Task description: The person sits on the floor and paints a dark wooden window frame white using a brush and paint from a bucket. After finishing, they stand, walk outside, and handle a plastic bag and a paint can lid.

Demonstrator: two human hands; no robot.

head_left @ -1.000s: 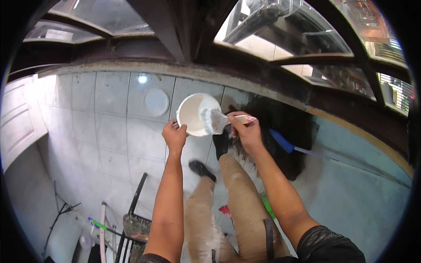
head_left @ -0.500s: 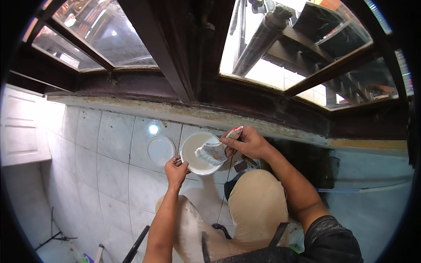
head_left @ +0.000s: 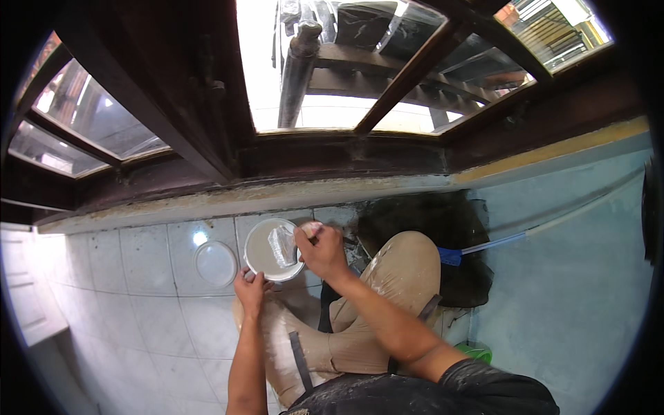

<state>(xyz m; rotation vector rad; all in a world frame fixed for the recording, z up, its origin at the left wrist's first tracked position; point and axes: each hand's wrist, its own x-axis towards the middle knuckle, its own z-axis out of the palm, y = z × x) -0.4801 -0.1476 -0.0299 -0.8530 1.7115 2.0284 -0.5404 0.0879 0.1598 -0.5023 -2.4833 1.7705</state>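
Note:
My left hand (head_left: 250,288) grips the lower rim of a round white bowl (head_left: 266,250) with pale grey paste inside. My right hand (head_left: 321,250) is closed on a small tool whose flat pale blade (head_left: 283,246) lies in the bowl's paste. The handle is mostly hidden by the fingers. Both hands are raised in front of a white tiled wall (head_left: 152,304), just under a dark wooden window sill (head_left: 290,183). My bent knee (head_left: 408,266) in paint-stained tan trousers sits just right of the right hand.
A dark wooden window frame (head_left: 207,124) with glass panes fills the top. A round white lid-like disc (head_left: 216,263) is on the tiles left of the bowl. A dark heap (head_left: 429,221) and a blue-handled pole (head_left: 484,245) lie right, beside a pale blue wall (head_left: 574,277).
The view has tilted upward toward the window. The bowl and both hands sit lower in the picture, and the tool's blade has gone deeper into the bowl.

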